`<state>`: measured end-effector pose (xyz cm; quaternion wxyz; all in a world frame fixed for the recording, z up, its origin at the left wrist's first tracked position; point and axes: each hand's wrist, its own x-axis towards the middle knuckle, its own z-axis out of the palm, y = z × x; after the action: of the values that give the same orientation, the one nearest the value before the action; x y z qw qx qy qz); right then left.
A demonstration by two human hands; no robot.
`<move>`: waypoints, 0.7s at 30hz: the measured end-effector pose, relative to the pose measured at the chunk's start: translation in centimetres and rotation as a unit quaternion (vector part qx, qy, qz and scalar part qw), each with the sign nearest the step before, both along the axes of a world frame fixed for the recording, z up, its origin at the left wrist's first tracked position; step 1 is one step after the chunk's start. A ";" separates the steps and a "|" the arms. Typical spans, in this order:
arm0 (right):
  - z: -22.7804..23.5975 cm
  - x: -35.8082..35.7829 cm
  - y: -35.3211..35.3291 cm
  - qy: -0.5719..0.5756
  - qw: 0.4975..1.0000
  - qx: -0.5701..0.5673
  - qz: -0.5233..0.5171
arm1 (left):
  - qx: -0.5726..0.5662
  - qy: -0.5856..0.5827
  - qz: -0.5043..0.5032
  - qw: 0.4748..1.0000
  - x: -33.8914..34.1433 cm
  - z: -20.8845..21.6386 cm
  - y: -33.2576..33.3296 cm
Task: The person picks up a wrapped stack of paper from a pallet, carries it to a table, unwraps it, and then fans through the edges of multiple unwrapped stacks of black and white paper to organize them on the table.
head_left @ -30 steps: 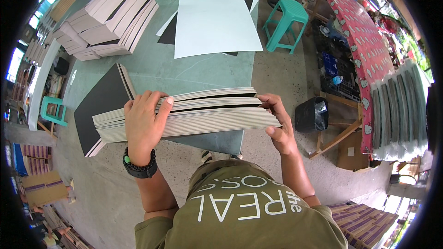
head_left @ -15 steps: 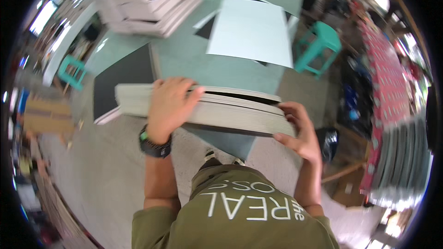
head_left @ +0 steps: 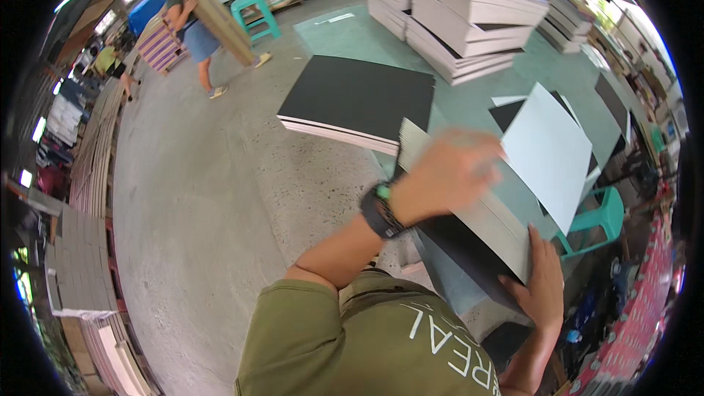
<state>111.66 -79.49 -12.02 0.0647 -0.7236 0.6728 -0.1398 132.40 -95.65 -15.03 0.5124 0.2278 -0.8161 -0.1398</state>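
Head view. Pale-edged stack (head_left: 506, 231) of boards slightly right of centre, running slantwise from mid-frame down toward lower right. Thin pale edges face up, packed close; black outer face turned toward the wearer. Stack stands tilted above the worktop (head_left: 334, 33); whether its underside rests there, cannot tell.

Right hand (head_left: 540, 279), lower right: at the lower end of the stack, thumb on the near black side, fingers spread along the far side and corner, parted by the stack's thickness and keeping hold of it. Left hand (head_left: 451, 176), centre: blurred, over the upper half of the stack. Its fingers point right, partly curled; contact with the edges, and any hold, cannot tell. Dark wristband (head_left: 381, 209) with a green bead on that wrist.

Upper centre: black-topped pile (head_left: 359, 95), flat at the worktop's left edge, near the stack's upper end. Upper right: tall white stacks (head_left: 469, 18) of blocks. Right of centre: white sheet (head_left: 546, 154) lying over black and white sheets. Beyond it, right: green stool (head_left: 598, 220). Upper left: second green stool (head_left: 254, 16) on the floor (head_left: 198, 198); near it a co-worker (head_left: 192, 29) holding long brown boards (head_left: 220, 22), tilted.
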 end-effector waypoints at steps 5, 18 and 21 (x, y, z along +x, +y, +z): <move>0.0 0.4 -0.6 0.005 1.000 0.014 -0.017 | 0.101 -0.053 0.513 0.851 21.5 -7.3 -15.4; 0.1 1.1 -1.6 -0.005 0.999 0.015 -0.045 | 0.408 -0.248 0.577 0.663 29.9 -13.9 -17.8; 0.0 1.2 -1.3 -0.002 0.999 0.012 -0.052 | 0.371 -0.308 0.572 0.663 29.2 -12.7 -17.9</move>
<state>112.84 -80.79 -12.03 0.0671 -0.6866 0.7111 -0.1361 161.60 -113.58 -27.75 0.0841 0.8514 -0.5166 -0.0326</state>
